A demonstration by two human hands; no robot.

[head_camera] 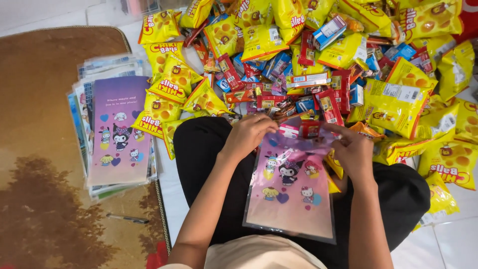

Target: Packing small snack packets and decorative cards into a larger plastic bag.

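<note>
Left hand [247, 133] and right hand [352, 149] each pinch the mouth of the cartoon gift bag [290, 192] lying on the lap, holding it open beside the snack pile [318, 60]

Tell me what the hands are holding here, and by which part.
Both the left hand and right hand hold a pink cartoon-print gift bag by its open top edge, one hand at each side of the mouth.

Left arm: bare forearm reaching forward over the lap.
Left hand [249, 133]: knuckles up, fingers curled in a pinch.
Right arm: bare forearm angled inward.
Right hand [354, 149]: fingers bent, gripping, level with the left.
</note>
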